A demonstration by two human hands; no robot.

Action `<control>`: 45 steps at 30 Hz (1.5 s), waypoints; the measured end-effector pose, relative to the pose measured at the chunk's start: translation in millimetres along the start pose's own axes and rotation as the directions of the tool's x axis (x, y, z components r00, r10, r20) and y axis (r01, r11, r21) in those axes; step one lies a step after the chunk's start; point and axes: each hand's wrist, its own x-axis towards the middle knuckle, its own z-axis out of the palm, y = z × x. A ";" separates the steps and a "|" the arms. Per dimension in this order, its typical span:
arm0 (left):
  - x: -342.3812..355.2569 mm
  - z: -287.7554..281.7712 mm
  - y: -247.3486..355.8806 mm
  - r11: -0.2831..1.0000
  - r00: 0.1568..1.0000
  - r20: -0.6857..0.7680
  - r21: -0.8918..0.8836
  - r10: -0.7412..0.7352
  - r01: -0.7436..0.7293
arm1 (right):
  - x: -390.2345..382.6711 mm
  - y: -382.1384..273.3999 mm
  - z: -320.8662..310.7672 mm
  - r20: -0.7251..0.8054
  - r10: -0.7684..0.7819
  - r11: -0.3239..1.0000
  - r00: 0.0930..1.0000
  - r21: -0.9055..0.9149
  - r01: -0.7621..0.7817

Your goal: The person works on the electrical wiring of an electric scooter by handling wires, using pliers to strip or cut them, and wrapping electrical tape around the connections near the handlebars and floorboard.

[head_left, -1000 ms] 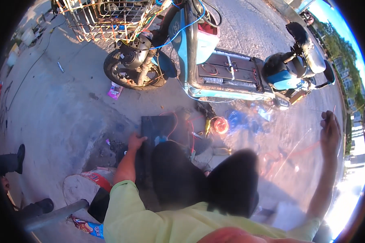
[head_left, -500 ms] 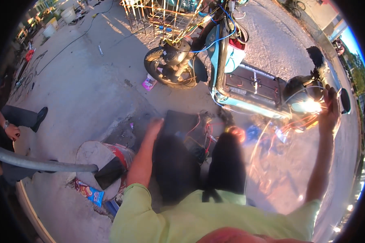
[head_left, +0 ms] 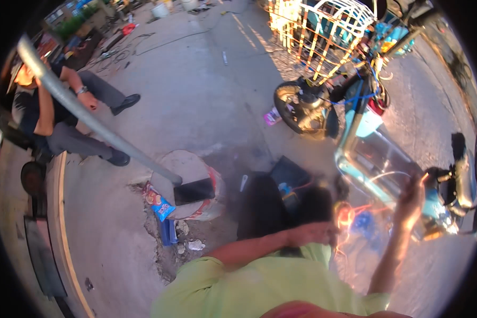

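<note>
My left hand (head_left: 320, 233) reaches across my body beside my dark knees, its fingers smeared by motion. An orange coil of wire (head_left: 344, 214) and crumpled blue plastic (head_left: 364, 222) lie just right of it. My right hand (head_left: 411, 196) is raised at the right, closed on something thin and bright, hard to make out, near the scooter's light blue frame (head_left: 358, 180). A black box (head_left: 289, 169) with wires lies beyond my knees. To their left stands a round, pale pedestal (head_left: 180, 159) with a black phone-like slab (head_left: 194, 191) on top.
The scooter's wire basket (head_left: 318, 37) and front wheel (head_left: 302, 108) are ahead right. A seated person (head_left: 37, 114) is at upper left behind a slanting metal pole (head_left: 98, 122). A snack bag (head_left: 159, 204) lies by the pedestal; cables and buckets (head_left: 159, 10) are farther back.
The view has swung left, bringing the seated person into sight and shifting the scooter rightward. My left hand has left the black box and moved rightward across my body.
</note>
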 end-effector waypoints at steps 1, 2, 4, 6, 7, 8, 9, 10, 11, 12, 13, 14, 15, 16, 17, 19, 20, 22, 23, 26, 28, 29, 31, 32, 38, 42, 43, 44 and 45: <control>0.9 10.9 18.7 0.994 0.995 0.036 0.068 -0.091 0.089 | 5.0 10.3 2.1 -0.006 0.146 0.971 0.989 0.191 -0.142; 2.8 15.6 26.3 0.992 1.000 -0.015 0.130 -0.006 0.008 | 10.7 19.0 8.4 -0.005 0.282 0.890 0.959 0.375 -0.260; 0.8 10.9 44.1 0.987 0.996 -0.089 0.157 -0.006 0.020 | 26.8 55.5 -0.8 0.234 0.505 0.441 0.831 0.757 -0.482; 0.9 3.3 63.2 0.985 0.980 -0.190 0.149 -0.063 0.092 | 44.5 87.5 -23.5 0.233 0.523 0.372 0.820 0.803 -0.465; 1.2 -0.9 72.5 0.982 0.981 -0.186 0.169 -0.054 0.086 | 54.4 109.6 -42.0 0.178 0.514 0.436 0.839 0.788 -0.434; 4.5 -8.6 80.6 0.970 0.979 -0.191 0.217 -0.072 0.113 | 61.5 135.0 -62.9 0.106 0.503 0.510 0.858 0.765 -0.393; 9.4 -17.6 87.2 0.955 0.977 -0.199 0.267 -0.078 0.131 | 66.9 160.2 -84.2 0.037 0.485 0.579 0.874 0.735 -0.352; 14.7 -30.2 87.6 0.943 0.986 -0.162 0.324 -0.027 0.079 | 68.2 186.4 -106.3 -0.037 0.472 0.642 0.881 0.699 -0.315; 26.2 -40.5 99.1 0.938 0.991 -0.131 0.343 -0.011 0.056 | 67.5 206.7 -128.7 -0.108 0.481 0.693 0.870 0.655 -0.301; 33.2 -47.5 107.0 0.929 0.981 -0.192 0.359 -0.022 0.091 | 63.8 222.7 -143.6 -0.165 0.495 0.732 0.853 0.609 -0.306; 34.0 -51.8 107.9 0.928 0.963 -0.267 0.347 -0.043 0.138 | 58.9 216.9 -145.2 -0.175 0.548 0.721 0.818 0.595 -0.356; 35.5 -63.1 118.9 0.939 0.947 -0.320 0.313 -0.033 0.138 | 57.7 209.7 -145.0 -0.190 0.595 0.706 0.781 0.587 -0.396; 37.2 -80.6 123.4 0.953 0.941 -0.339 0.286 0.004 0.099 | 51.3 224.6 -147.4 -0.197 0.587 0.733 0.785 0.542 -0.412; 38.7 -97.4 122.5 0.965 0.908 -0.406 0.262 0.104 0.006 | 39.0 239.1 -145.3 -0.173 0.567 0.755 0.806 0.500 -0.424; 38.1 -105.2 135.5 0.932 0.890 -0.431 0.361 0.149 0.019 | 25.0 251.8 -141.5 -0.139 0.552 0.775 0.822 0.449 -0.445; 22.7 -120.7 162.1 0.895 0.857 -0.482 0.442 0.183 0.057 | 5.0 265.9 -118.0 -0.065 0.571 0.770 0.819 0.388 -0.506; 20.9 -128.4 173.1 0.837 0.826 -0.520 0.535 0.218 0.116 | -6.1 260.8 -109.4 -0.044 0.601 0.752 0.798 0.367 -0.547; 9.6 -137.5 190.9 0.770 0.794 -0.548 0.616 0.264 0.169 | -15.5 267.9 -95.7 -0.060 0.636 0.742 0.769 0.321 -0.589; 3.6 -139.7 197.7 0.744 0.780 -0.521 0.659 0.345 0.111 | -16.9 268.3 -87.9 -0.070 0.653 0.733 0.754 0.308 -0.607; -14.5 -126.4 238.4 0.626 0.741 -0.501 0.767 0.448 0.140 | -11.8 260.5 -71.6 -0.068 0.707 0.682 0.704 0.330 -0.653; -29.8 -105.1 273.1 0.512 0.717 -0.511 0.822 0.474 0.248 | 6.7 246.4 -69.2 0.037 0.838 0.434 0.544 0.561 -0.706; -37.7 -99.3 281.0 0.509 0.720 -0.519 0.819 0.460 0.266 | 4.0 257.9 -73.3 0.034 0.799 0.495 0.600 0.529 -0.689; -55.6 -96.0 290.9 0.592 0.666 -0.602 0.752 0.441 0.288 | 10.3 277.8 -77.5 0.038 0.649 0.678 0.759 0.422 -0.601; -64.5 -99.1 299.8 0.438 0.677 -0.556 0.822 0.482 0.363 | 11.1 284.2 -80.9 0.059 0.596 0.717 0.801 0.410 -0.564; -69.8 -84.7 343.9 -0.008 0.702 -0.376 0.879 0.605 0.477 | -4.6 278.8 -100.6 0.124 0.818 0.381 0.562 0.614 -0.691; -63.7 -89.8 353.7 -0.222 0.689 -0.133 0.889 0.712 0.401 | -37.4 307.6 -103.3 0.105 0.837 0.348 0.538 0.655 -0.670; -60.3 -88.7 351.9 -0.221 0.699 -0.123 0.898 0.705 0.381 | -48.3 310.2 -107.4 0.113 0.837 0.371 0.535 0.601 -0.707; -59.4 -84.7 351.4 -0.159 0.649 -0.185 0.887 0.738 0.434 | -60.4 314.7 -100.4 0.140 0.826 0.412 0.546 0.511 -0.754; -58.5 -80.7 349.2 -0.090 0.591 -0.244 0.874 0.769 0.478 | -69.4 317.0 -93.6 0.163 0.810 0.465 0.563 0.407 -0.786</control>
